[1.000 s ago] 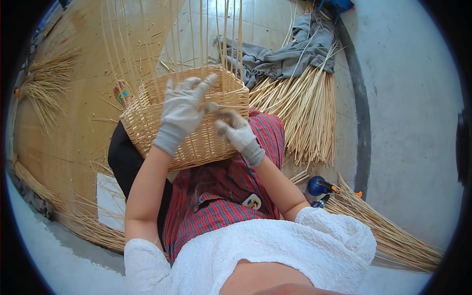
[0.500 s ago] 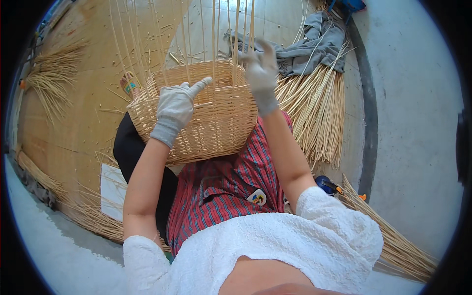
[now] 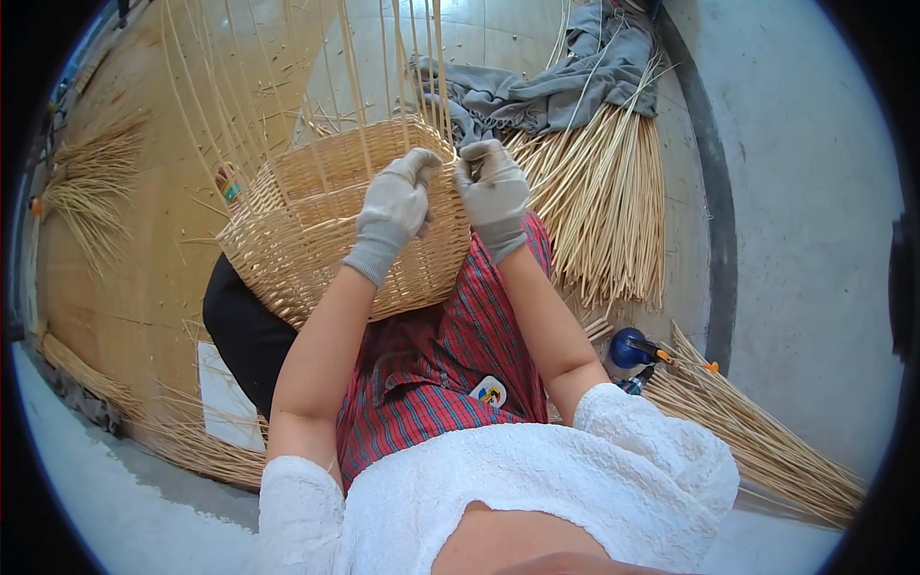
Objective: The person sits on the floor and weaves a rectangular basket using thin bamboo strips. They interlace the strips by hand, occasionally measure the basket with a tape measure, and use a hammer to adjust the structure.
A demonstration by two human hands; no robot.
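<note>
A half-woven wicker basket [image 3: 287, 264] rests tilted across my lap, its long upright stakes [image 3: 356, 72] rising from the rim. Grey-white knitted work gloves cover both hands. My left hand [image 3: 398, 196] is closed at the basket's near rim, close to the right corner, with thumb and fingers bent together over the edge. Just beside that corner, my right hand [image 3: 495, 192] has its fingers curled in toward the thumb. Whatever thin strand it may pinch is too small to make out.
To the right lies a big bundle of wicker rods [image 3: 618, 211], partly under a grey cloth [image 3: 541, 101]. Another rod bundle [image 3: 747, 431] and a blue round object [image 3: 628, 348] are at lower right. More rods [image 3: 91, 192] lie at left, near a white board [image 3: 228, 398].
My right hand has come down from among the stakes to the basket's right corner and closed. My left hand has slid right along the rim, its pointing finger now bent. The basket has shifted left.
</note>
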